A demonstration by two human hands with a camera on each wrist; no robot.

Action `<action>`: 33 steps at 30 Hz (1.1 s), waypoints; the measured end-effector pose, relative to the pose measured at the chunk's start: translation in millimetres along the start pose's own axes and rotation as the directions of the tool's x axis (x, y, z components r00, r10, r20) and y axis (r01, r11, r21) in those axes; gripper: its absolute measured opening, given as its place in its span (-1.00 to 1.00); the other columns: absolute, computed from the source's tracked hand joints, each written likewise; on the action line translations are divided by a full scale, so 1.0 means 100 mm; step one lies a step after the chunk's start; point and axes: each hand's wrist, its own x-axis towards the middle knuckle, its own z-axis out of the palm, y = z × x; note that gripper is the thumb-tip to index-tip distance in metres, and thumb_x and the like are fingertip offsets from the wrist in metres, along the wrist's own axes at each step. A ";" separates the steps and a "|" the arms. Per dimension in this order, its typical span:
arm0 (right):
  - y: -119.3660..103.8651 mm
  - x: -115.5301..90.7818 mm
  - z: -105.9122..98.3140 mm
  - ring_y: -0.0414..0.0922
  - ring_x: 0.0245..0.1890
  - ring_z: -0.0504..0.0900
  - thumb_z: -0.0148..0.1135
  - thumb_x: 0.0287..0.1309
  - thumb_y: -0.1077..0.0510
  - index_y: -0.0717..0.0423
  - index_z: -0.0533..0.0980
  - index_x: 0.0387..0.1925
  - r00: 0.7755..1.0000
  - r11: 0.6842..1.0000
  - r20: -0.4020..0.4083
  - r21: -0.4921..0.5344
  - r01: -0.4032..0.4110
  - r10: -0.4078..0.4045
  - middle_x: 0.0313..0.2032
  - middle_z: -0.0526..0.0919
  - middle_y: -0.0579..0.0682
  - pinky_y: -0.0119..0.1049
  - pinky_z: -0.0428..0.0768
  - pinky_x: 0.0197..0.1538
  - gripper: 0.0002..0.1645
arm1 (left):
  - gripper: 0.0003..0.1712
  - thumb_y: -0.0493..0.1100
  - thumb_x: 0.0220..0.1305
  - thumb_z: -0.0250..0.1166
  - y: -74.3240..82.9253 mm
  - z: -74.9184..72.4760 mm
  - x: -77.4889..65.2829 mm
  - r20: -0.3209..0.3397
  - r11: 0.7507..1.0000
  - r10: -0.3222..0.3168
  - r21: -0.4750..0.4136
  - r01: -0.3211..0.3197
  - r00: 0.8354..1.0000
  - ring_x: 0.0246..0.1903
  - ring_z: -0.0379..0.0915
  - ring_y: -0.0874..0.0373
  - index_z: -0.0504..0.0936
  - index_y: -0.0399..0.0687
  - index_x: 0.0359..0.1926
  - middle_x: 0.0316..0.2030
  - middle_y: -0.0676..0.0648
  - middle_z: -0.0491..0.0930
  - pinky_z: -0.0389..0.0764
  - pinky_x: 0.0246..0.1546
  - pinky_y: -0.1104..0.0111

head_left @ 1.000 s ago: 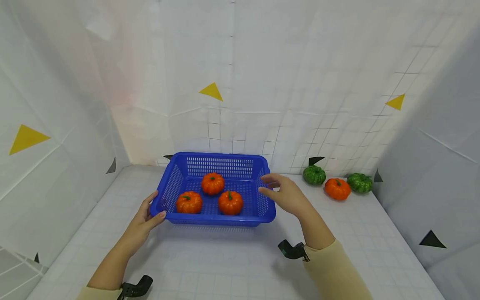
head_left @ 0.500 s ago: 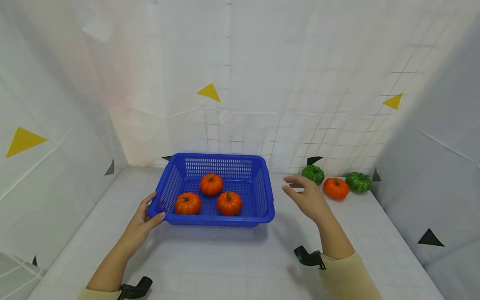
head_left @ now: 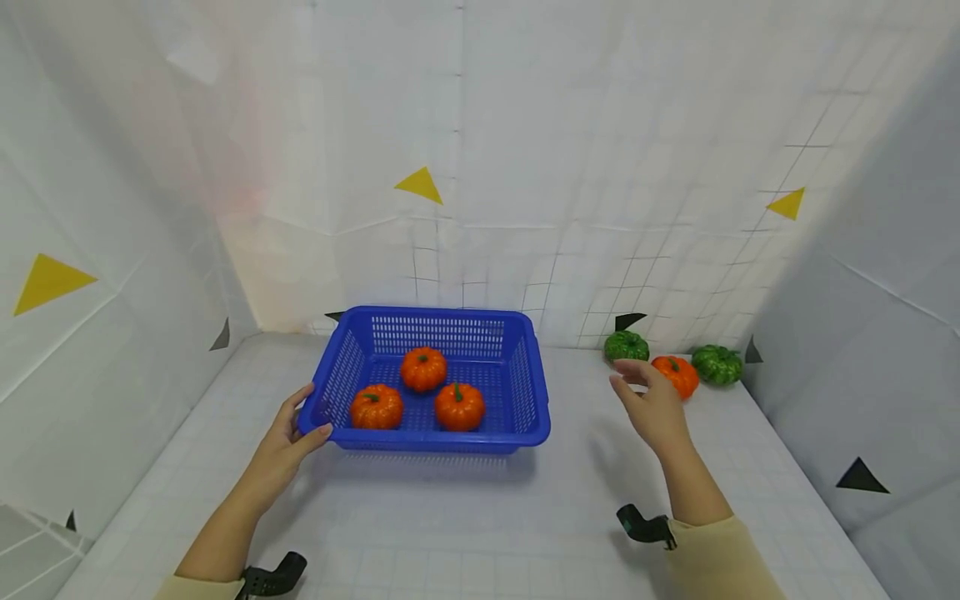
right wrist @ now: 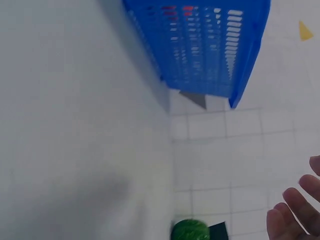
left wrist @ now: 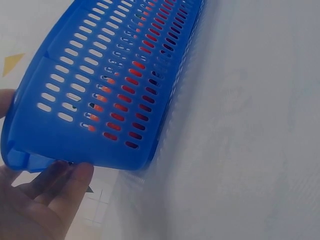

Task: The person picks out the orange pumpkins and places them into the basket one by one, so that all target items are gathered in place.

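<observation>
White gridded sheets line the walls of the booth, dotted with yellow and black triangles, and the same pale grid covers the table (head_left: 465,517). On it, left of centre, sits a blue basket (head_left: 433,437) with slotted sides, its long axis running left to right; three orange pumpkins (head_left: 423,368) lie inside it. The left hand (head_left: 288,437) grips the near left corner of the basket's rim, thumb over the edge and fingers curled underneath, as the left wrist view shows. Against the far right wall stand three more gourds in a row: a green pumpkin (head_left: 626,345), an orange pumpkin (head_left: 677,375) and a second green pumpkin (head_left: 717,364). The right hand (head_left: 654,407) hangs in the air with its fingers spread and holding nothing, well clear of the basket's right end and just near-left of the loose orange pumpkin, its fingertips (head_left: 628,375) close to that fruit but apart from it. That pumpkin lies far and right of the palm, so the right hand is much the nearer of the two, while the left is on the opposite side of the basket
</observation>
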 end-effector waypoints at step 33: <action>1.09 0.41 -0.27 0.34 0.23 0.40 0.12 0.41 0.06 0.39 0.34 0.34 0.953 0.969 -0.212 -0.073 -0.237 0.217 0.28 0.38 0.45 0.24 0.40 0.24 -0.37 | -0.08 -0.07 0.50 0.16 0.04 0.01 -0.02 0.012 1.000 -0.022 0.005 0.021 1.000 0.34 0.23 -0.34 -0.23 0.05 0.60 0.45 -0.47 0.04 0.39 0.25 0.07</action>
